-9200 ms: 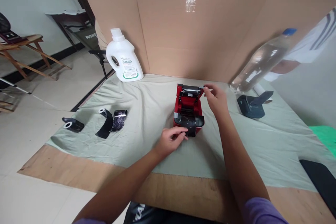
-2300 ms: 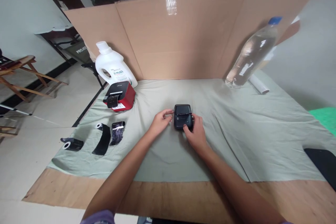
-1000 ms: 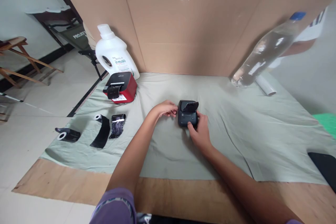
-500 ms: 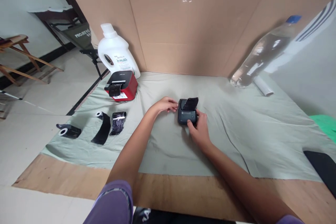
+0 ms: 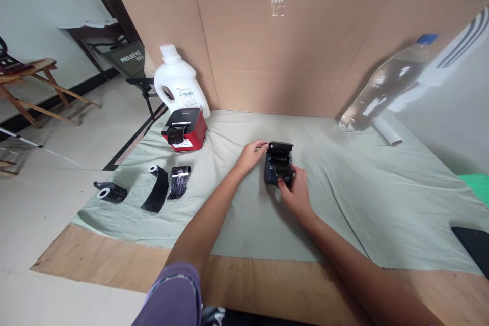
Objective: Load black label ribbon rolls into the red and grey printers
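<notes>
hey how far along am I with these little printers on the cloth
Looks done: the red printer sits closed by the white jug. In hand: the black printer, lid open, left hand at its side, right hand at its front. Left: I can't tell if a roll is inside; three black rolls lie loose.

a white detergent jug (image 5: pixel 179 84) stood by the cardboard screen (image 5: pixel 290 46), a red printer (image 5: pixel 184 129) just before it. three black ribbon rolls (image 5: pixel 156 191) lay left on the grey cloth (image 5: pixel 362 204); a clear bottle (image 5: pixel 385 86) leaned at right.
</notes>
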{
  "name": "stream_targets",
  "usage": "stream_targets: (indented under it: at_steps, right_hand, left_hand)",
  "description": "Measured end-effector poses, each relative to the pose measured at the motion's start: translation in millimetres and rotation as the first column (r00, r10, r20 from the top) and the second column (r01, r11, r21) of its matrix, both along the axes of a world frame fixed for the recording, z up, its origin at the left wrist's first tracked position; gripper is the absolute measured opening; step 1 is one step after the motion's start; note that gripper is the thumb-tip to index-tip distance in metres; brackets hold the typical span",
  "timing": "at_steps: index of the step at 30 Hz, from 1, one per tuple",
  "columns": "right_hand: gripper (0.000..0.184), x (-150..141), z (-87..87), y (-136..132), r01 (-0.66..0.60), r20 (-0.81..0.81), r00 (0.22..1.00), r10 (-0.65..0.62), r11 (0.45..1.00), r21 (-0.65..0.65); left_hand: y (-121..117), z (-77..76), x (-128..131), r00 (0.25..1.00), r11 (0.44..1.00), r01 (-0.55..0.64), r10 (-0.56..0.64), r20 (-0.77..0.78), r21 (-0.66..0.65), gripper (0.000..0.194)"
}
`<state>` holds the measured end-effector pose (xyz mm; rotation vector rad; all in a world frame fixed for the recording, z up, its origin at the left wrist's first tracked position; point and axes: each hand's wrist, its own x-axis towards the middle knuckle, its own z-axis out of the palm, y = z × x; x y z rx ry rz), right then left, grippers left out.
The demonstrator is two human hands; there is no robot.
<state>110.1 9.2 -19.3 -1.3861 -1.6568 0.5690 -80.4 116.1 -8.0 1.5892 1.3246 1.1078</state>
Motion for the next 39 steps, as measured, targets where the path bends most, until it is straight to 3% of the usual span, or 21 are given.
stream_targets:
  at_steps: [4,9,13,17,20,22,35,39]
  right_hand:
    - [0.053,3,-0.6,0,-0.032,0.005,0.999,0.032,0.999,-0.006]
    - [0.059,4,2.0,-2,-0.048,0.019,0.999,0.048,0.999,-0.025]
    - [0.059,3,3.3,-2,-0.042,0.017,0.999,0.042,0.999,-0.027]
    - [0.056,2,2.2,-2,-0.038,0.005,0.999,0.038,0.999,-0.023]
    - [0.054,2,1.2,-2,-0.041,0.008,0.999,0.041,0.999,-0.028]
    - [0.055,3,0.9,-2,-0.047,0.012,0.999,0.047,0.999,-0.027]
    - [0.052,5,-1.7,1,-0.052,-0.043,0.998,0.054,0.998,0.03]
    - [0.055,7,-3.2,0,-0.095,-0.04,0.995,0.097,0.995,0.03]
  left_hand:
    - [1,2.3,10,0.977,0.984,-0.172,0.176,-0.121,0.042,0.019]
    - [-3,13.4,5,0.957,0.984,-0.165,0.176,-0.23,0.066,0.019]
    - [-11,31.9,10,0.919,0.996,0.002,0.034,-0.393,0.092,0.019]
    - [-15,46.4,17,0.85,0.991,0.084,-0.126,-0.511,-0.104,0.034]
    - [-13,52.3,18,0.824,0.972,0.112,-0.208,-0.527,-0.209,0.038]
    - [-11,54.3,19,0.814,0.971,0.11,-0.21,-0.541,-0.212,0.036]
    - [-14,56.9,19,0.857,0.985,0.132,-0.169,-0.486,-0.109,0.036]
    - [-17,62.4,14,0.879,0.987,0.159,-0.129,-0.46,0.026,0.039]
